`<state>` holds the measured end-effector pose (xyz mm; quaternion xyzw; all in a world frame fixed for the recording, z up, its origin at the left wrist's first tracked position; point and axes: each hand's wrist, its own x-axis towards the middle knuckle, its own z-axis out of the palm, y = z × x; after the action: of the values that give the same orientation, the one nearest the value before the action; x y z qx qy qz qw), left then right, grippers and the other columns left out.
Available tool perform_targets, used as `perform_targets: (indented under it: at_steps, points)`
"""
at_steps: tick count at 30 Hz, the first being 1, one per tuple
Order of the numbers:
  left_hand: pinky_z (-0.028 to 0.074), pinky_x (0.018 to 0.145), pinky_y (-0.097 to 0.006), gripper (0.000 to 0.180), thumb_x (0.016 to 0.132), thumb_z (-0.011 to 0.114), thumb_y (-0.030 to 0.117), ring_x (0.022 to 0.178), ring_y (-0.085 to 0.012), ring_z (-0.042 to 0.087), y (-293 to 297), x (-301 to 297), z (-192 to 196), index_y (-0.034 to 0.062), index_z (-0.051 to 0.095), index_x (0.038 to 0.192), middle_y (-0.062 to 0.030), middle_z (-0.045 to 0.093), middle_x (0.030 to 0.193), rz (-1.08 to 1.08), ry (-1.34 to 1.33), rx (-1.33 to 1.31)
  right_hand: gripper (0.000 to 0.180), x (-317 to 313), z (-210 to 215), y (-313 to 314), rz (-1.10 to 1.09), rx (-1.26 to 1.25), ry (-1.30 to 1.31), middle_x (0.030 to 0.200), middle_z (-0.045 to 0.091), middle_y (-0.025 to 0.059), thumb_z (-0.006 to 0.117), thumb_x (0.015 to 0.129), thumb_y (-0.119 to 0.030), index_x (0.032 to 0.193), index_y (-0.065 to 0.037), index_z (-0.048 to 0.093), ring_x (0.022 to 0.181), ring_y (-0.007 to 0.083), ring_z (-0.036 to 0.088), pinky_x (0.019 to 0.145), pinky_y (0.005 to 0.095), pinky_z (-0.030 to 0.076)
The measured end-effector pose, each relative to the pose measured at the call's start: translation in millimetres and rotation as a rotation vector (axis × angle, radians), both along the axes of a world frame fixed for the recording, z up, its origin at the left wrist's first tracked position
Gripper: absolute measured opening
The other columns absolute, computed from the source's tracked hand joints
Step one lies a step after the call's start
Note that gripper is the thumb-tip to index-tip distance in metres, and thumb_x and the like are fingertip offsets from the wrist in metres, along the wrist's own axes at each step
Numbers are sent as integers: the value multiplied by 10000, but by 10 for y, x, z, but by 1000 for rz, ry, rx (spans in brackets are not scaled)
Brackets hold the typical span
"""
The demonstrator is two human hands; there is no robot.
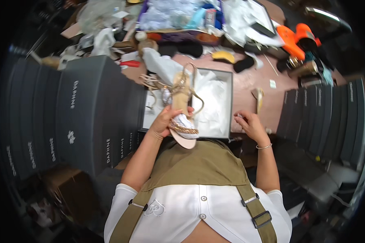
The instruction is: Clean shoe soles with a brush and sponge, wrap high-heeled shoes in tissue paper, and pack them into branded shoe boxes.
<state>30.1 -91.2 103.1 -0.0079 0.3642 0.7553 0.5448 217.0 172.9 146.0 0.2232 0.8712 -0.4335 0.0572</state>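
Left hand (163,121) fingers grip a beige sandal (182,109) above the open shoe box (215,101); right hand (250,124), fingers curled, rests beside the box.

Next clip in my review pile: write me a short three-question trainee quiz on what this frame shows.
1. True or false: the left hand holds a beige strappy sandal above the open shoe box.
2. What does the right hand do? A) grips the sandal's heel B) rests by the box's right edge C) lifts a box lid
3. Fill in: the open box is lined with white ____ paper.

Key: 1 true. 2 B; whether it pinches anything small is too blurred to tell. 3 tissue. Stacks of dark closed boxes stand on both sides.
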Motion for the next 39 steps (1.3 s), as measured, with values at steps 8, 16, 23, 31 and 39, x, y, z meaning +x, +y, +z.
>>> perform_targets:
  at_steps: [8, 16, 23, 31, 39]
  points:
    - [530, 842, -363, 336, 805, 562, 59, 948, -217, 617, 522, 138, 50, -29, 516, 1126, -139, 617, 1025, -66, 42, -74, 485, 1234, -453, 150, -151, 552, -129, 1197, 560, 215, 720, 777, -235, 1168, 1, 558, 989, 351, 604, 806, 412, 507]
    - [527, 834, -353, 314, 848, 540, 138, 931, -223, 626, 534, 554, 125, -31, 555, 1113, -140, 621, 1031, -28, -131, -76, 504, -214, 206, -1020, 217, 178, 491, 917, 573, 125, 765, 709, -353, 1029, -17, 568, 865, 317, 563, 748, 380, 469]
    - [506, 834, -305, 349, 908, 552, 182, 940, -169, 614, 326, 739, -11, -10, 507, 1196, -100, 611, 1078, -38, -86, -71, 213, -212, 162, -1120, 417, 102, 504, 741, 502, 82, 729, 743, -137, 849, -47, 567, 679, 260, 558, 553, 361, 456]
    - [475, 809, -313, 760, 812, 729, 209, 927, -159, 547, -506, 169, -1021, 59, 280, 1406, -134, 471, 1202, 633, 502, -1050, 228, -465, -804, -521, 435, 416, 135, 818, 567, 141, 694, 784, -208, 846, -29, 567, 782, 338, 575, 655, 423, 462]
    - [483, 514, -274, 217, 830, 670, 112, 576, -112, 607, -491, -165, -1659, 14, 625, 1018, -67, 643, 741, 734, 970, -947, 393, -853, -497, -844, 537, -59, 143, 973, 586, 138, 708, 788, -143, 1128, 1, 573, 799, 239, 601, 639, 340, 500]
